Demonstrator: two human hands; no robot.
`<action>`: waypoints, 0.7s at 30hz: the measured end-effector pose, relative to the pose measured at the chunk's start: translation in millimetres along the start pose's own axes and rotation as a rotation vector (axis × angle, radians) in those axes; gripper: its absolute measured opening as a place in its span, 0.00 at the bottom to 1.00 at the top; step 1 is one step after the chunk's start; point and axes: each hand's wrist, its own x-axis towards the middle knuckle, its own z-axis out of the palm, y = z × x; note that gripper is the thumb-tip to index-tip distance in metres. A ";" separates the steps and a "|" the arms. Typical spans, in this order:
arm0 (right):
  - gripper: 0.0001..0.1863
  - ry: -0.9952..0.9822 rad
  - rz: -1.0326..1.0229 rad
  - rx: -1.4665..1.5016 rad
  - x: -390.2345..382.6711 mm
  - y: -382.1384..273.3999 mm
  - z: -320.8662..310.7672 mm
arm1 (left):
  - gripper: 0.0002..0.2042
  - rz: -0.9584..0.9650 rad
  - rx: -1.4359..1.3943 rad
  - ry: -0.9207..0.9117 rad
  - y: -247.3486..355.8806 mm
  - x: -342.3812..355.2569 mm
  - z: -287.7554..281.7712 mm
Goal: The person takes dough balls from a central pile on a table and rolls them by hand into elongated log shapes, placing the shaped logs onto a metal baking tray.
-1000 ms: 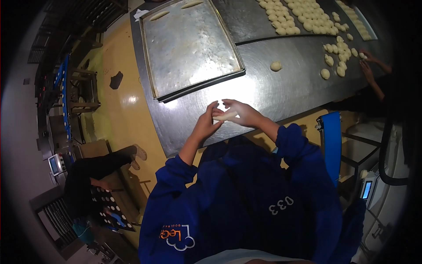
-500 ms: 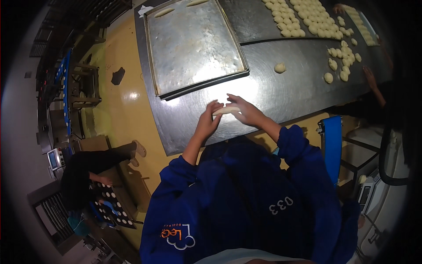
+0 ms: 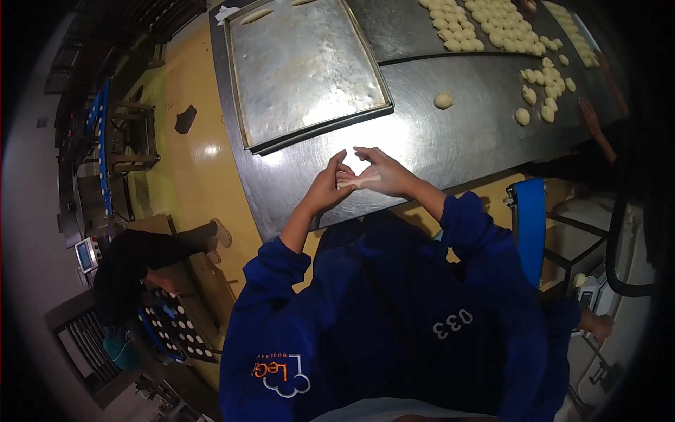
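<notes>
We pinch a small pale dough piece (image 3: 358, 181) between left hand (image 3: 329, 185) and right hand (image 3: 383, 172), shaping it over the steel table (image 3: 450, 141); next probably needs the empty metal baking tray (image 3: 306, 67).

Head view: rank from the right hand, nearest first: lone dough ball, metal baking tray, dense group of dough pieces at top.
From the right hand:
1. Lone dough ball, on the table up and to the right.
2. Metal baking tray, up-left; nearly as close.
3. Dense group of dough pieces, at the far top.

My left hand (image 3: 328, 188) and right hand (image 3: 383, 173) have pressed the dough piece (image 3: 357, 181) flatter, stretched from nine toward three o'clock.
</notes>
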 end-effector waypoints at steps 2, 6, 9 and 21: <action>0.43 -0.033 -0.032 -0.111 -2.7 4.2 3.4 | 0.45 0.018 0.074 -0.061 4.7 -4.3 -0.1; 0.42 -0.113 -0.064 -0.088 -5.7 -2.9 0.7 | 0.41 0.007 -0.014 -0.072 11.6 -9.5 1.7; 0.40 0.116 -0.024 -0.166 -8.1 5.8 0.1 | 0.32 0.037 0.066 0.201 0.2 -9.4 3.6; 0.50 -0.148 0.098 -0.051 4.8 -10.8 -10.7 | 0.27 -0.019 0.235 0.063 9.1 -17.3 8.6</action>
